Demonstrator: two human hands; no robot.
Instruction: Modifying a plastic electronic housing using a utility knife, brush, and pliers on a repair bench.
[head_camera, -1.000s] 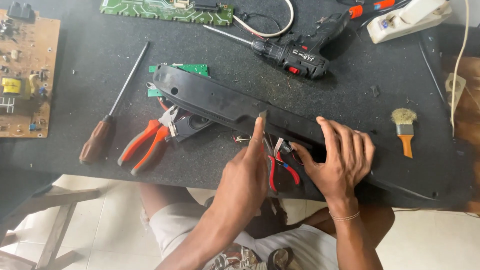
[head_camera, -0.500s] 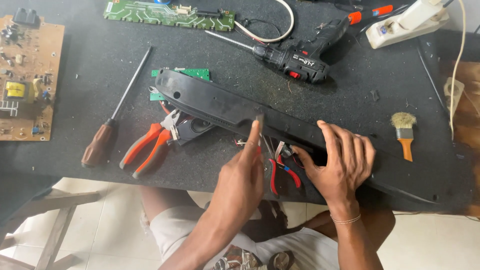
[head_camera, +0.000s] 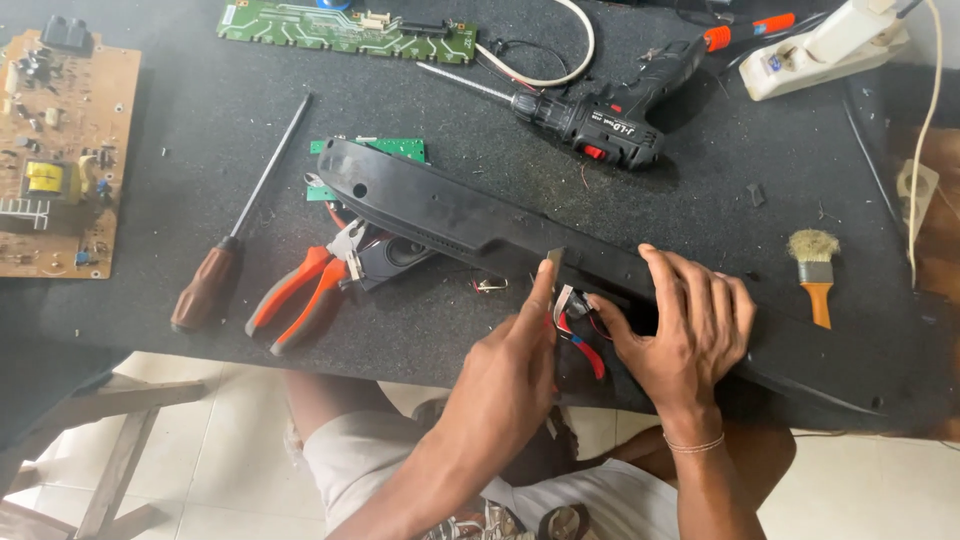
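Note:
A long black plastic housing (head_camera: 450, 215) lies slantwise across the dark table (head_camera: 200, 150). My right hand (head_camera: 690, 325) lies flat on its right part with fingers spread, pressing on it. My left hand (head_camera: 510, 375) is at the housing's near edge, its index finger raised against a small metal tab (head_camera: 556, 257). Red and blue wires (head_camera: 580, 340) show between my two hands. A small green circuit board (head_camera: 385, 148) peeks out from under the housing's left end.
Orange-handled pliers (head_camera: 300, 295) and a brown-handled screwdriver (head_camera: 225, 270) lie at the left. A black cordless drill (head_camera: 600, 115), a long green circuit board (head_camera: 345, 30), a brown circuit board (head_camera: 60, 150), a white device (head_camera: 825, 50) and a small brush (head_camera: 815, 270) also rest on the table.
Both hands stay on the housing in nearly the same spots. The view has shifted slightly; nothing else has visibly moved.

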